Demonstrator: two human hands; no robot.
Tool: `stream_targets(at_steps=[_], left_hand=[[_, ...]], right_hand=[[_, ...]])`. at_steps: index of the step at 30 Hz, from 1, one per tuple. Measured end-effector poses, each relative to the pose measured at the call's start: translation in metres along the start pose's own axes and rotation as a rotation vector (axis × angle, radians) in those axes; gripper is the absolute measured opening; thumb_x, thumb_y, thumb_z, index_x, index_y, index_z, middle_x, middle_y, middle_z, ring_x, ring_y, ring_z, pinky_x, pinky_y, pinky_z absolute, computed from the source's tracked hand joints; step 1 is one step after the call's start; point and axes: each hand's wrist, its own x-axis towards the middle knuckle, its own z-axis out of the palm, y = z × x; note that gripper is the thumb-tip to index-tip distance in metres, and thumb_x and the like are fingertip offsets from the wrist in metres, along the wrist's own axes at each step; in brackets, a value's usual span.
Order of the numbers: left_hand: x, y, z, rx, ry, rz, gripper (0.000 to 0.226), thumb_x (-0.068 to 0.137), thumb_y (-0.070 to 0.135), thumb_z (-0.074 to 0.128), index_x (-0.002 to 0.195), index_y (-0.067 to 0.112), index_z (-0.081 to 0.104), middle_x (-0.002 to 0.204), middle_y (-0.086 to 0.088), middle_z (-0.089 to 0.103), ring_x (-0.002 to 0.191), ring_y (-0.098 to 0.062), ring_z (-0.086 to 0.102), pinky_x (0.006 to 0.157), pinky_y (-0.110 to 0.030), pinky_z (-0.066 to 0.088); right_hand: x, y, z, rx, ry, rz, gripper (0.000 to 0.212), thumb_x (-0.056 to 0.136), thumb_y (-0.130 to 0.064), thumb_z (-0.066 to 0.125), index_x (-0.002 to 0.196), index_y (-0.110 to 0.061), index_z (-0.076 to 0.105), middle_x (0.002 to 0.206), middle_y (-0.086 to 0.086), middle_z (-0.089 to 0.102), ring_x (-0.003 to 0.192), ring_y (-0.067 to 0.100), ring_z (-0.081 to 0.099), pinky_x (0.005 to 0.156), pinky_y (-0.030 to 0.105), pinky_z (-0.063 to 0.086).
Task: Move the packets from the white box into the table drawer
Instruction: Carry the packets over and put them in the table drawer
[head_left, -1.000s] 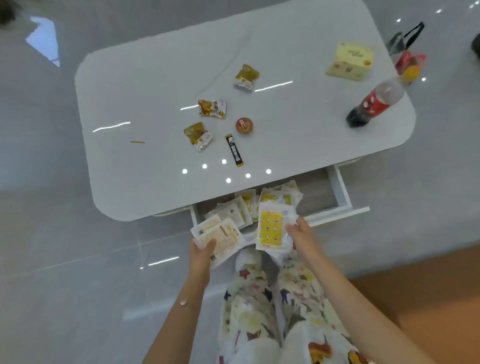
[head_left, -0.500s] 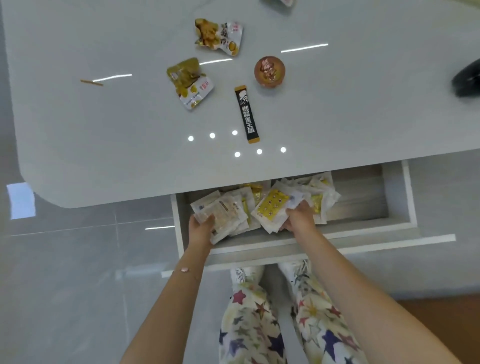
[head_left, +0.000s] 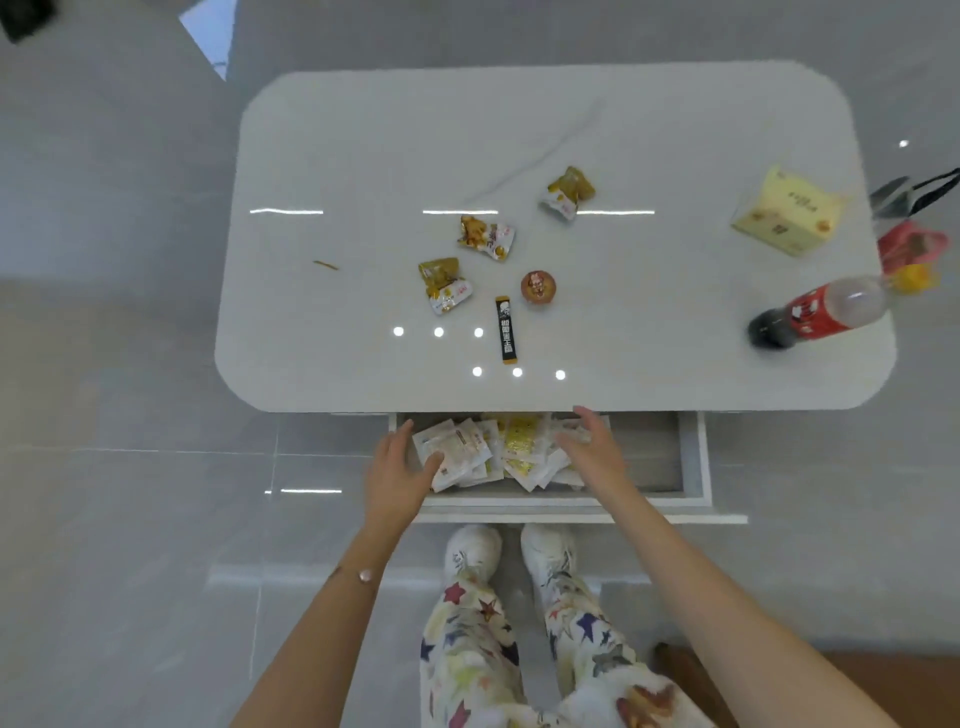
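Note:
The table drawer is pulled out below the white tabletop. Several white and yellow packets lie piled in its left half. My left hand is spread over the drawer's left end, its thumb resting on a white packet, with no grip on it. My right hand hovers flat above the pile's right side, fingers apart and holding nothing. The pale yellow-white box stands at the table's far right.
On the white table lie three snack packets, a black sachet, a small round sweet and a cola bottle lying at the right edge. Red and black bags sit past that edge. My legs stand before the drawer.
Both hands lowered their packets into the drawer and let go; they now spread open over the pile. The camera has pulled back to show the whole table.

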Motion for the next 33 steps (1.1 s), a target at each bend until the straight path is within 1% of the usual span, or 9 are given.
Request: stream_targets(at_steps=[2,4,6,9,13,18,23,28,33], left_hand=[[-0.028,0.017,-0.033,0.197,0.05,0.068,0.069,0.089,0.051,0.057,0.148,0.024,0.031,0.153,-0.008,0.033,0.14,-0.03,0.03,0.113,-0.048,0.026],[-0.06,0.034,-0.067,0.32,0.088,0.083,0.073,0.089,0.058,0.052,0.15,0.029,0.025,0.157,-0.008,0.023,0.143,-0.031,0.022,0.114,-0.051,0.018],[-0.095,0.049,-0.098,0.399,0.147,0.087,0.076,0.088,0.06,0.05,0.151,0.03,0.021,0.159,-0.008,0.016,0.144,-0.033,0.019,0.114,-0.054,0.016],[-0.142,0.062,-0.137,0.43,0.225,0.072,0.079,0.089,0.061,0.049,0.153,0.031,0.014,0.161,-0.008,0.007,0.146,-0.034,0.012,0.116,-0.054,0.012],[-0.189,0.049,-0.192,0.433,0.35,-0.002,0.082,0.087,0.062,0.049,0.152,0.033,0.01,0.162,-0.005,0.002,0.148,-0.033,0.003,0.117,-0.053,0.006],[-0.245,-0.007,-0.258,0.366,0.517,-0.157,0.082,0.087,0.064,0.048,0.153,0.032,0.012,0.162,-0.005,0.002,0.148,-0.032,0.002,0.117,-0.051,0.004],[-0.304,-0.096,-0.307,0.253,0.592,-0.389,0.084,0.086,0.067,0.046,0.153,0.033,0.009,0.162,-0.004,0.002,0.148,-0.031,0.002,0.117,-0.05,0.005],[-0.364,-0.186,-0.347,0.124,0.664,-0.567,0.083,0.086,0.067,0.046,0.153,0.034,0.008,0.162,-0.002,-0.005,0.148,-0.029,-0.004,0.117,-0.051,0.0],[-0.416,-0.267,-0.379,0.005,0.731,-0.689,0.083,0.086,0.065,0.048,0.153,0.035,0.008,0.162,-0.002,-0.004,0.148,-0.029,-0.003,0.118,-0.052,-0.002]], right_hand=[[-0.034,-0.035,-0.018,-0.146,-0.018,-0.114,0.062,0.09,-0.038,0.062,0.144,-0.026,0.037,0.149,0.002,0.038,0.136,0.02,0.036,0.11,0.037,0.034],[-0.068,-0.069,-0.033,-0.375,-0.035,-0.226,0.069,0.089,-0.047,0.06,0.148,-0.027,0.031,0.151,0.003,0.035,0.14,0.024,0.03,0.111,0.041,0.029],[-0.1,-0.101,-0.041,-0.623,-0.039,-0.335,0.075,0.088,-0.055,0.056,0.15,-0.03,0.024,0.153,0.004,0.032,0.141,0.028,0.026,0.11,0.044,0.028],[-0.14,-0.14,-0.037,-0.892,-0.05,-0.511,0.078,0.087,-0.06,0.051,0.151,-0.032,0.017,0.156,0.006,0.024,0.143,0.03,0.02,0.112,0.047,0.026],[-0.188,-0.187,-0.002,-1.105,-0.08,-0.76,0.081,0.087,-0.063,0.048,0.152,-0.032,0.013,0.157,0.007,0.021,0.144,0.031,0.017,0.114,0.049,0.022],[-0.25,-0.231,0.084,-1.24,-0.188,-1.01,0.08,0.088,-0.06,0.049,0.153,-0.031,0.011,0.157,0.007,0.02,0.144,0.032,0.014,0.115,0.049,0.018],[-0.32,-0.254,0.202,-1.304,-0.3,-1.21,0.082,0.086,-0.057,0.055,0.152,-0.03,0.016,0.155,0.007,0.025,0.143,0.031,0.019,0.114,0.047,0.019],[-0.386,-0.26,0.319,-1.348,-0.413,-1.314,0.081,0.085,-0.057,0.056,0.152,-0.029,0.018,0.155,0.007,0.025,0.142,0.029,0.02,0.112,0.044,0.021],[-0.441,-0.254,0.425,-1.341,-0.516,-1.363,0.081,0.084,-0.059,0.056,0.151,-0.029,0.02,0.152,0.007,0.031,0.14,0.027,0.026,0.112,0.045,0.025]])
